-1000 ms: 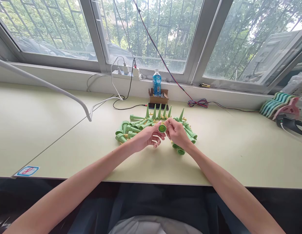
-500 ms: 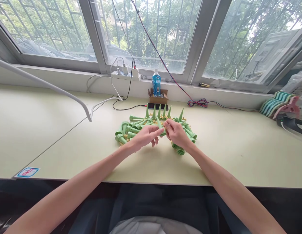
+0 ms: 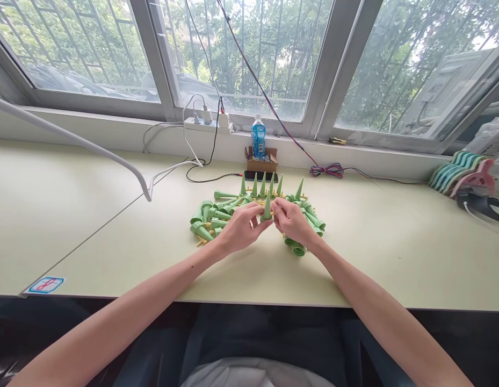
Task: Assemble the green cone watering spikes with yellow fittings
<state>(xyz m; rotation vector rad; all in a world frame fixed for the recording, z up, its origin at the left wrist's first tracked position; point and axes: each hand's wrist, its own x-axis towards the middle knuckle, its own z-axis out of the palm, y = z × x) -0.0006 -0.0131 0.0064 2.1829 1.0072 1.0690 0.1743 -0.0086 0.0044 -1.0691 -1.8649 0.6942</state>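
My left hand (image 3: 245, 227) is closed around the base of a green cone-shaped plastic spike (image 3: 267, 207), which stands almost upright with its tip up. Right beside it, my right hand (image 3: 290, 219) is pinched on a small yellow peg (image 3: 272, 213) at the spike's side. Most of the peg is hidden by my fingers. Behind my hands several green spikes (image 3: 263, 184) with yellow pegs stand in a row. More spikes (image 3: 219, 214) lie in a heap to the left, and others (image 3: 298, 250) lie to the right, partly under my right hand.
A blue-labelled bottle (image 3: 258, 138) stands in a small cardboard box (image 3: 261, 165) by the window. In front of it lies a phone (image 3: 255, 176) on a cable. A coiled cable (image 3: 326, 170) rests at the back right, with clothes hangers (image 3: 461, 172) further right. A white cable (image 3: 92, 137) arches over the left.
The held spike has turned more upright and shifted slightly right. My left fingers have closed around its base. My right hand has barely moved.
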